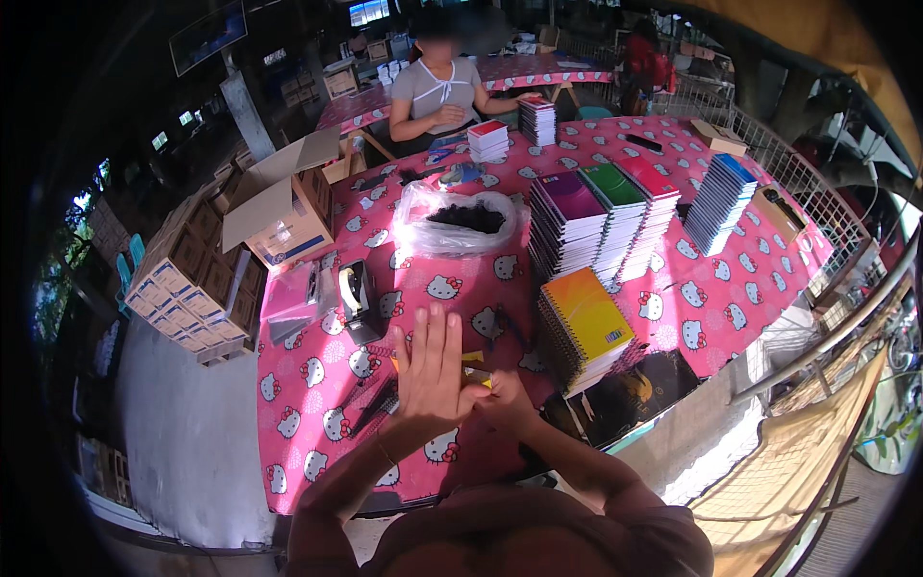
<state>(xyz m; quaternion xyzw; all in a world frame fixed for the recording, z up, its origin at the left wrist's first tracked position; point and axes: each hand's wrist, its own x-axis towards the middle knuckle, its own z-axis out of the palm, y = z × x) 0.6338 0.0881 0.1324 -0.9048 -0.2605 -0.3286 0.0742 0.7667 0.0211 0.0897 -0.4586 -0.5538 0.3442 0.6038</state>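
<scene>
My left hand [430, 370] lies flat with its fingers stretched out and held side by side, over a small yellow-edged thing [475, 357] at the near middle of the table. Beside it, my right hand [507, 402] has curled fingers at that thing's right edge. Both hands cover most of it, so its kind is hidden. Just right of them stands a stack of spiral notebooks with a yellow cover [586, 317] on top. A black tape dispenser [358, 300] sits beyond my left hand. Dark flat strips [373, 412] rest left of my wrist.
Purple [569, 200], green [612, 183] and blue [723, 202] notebook stacks stand to the right. A clear plastic bag [413, 231] holds black pieces. An open cardboard box [298, 223] is at left. Across the table, a person [444, 91] touches a notebook stack [537, 122].
</scene>
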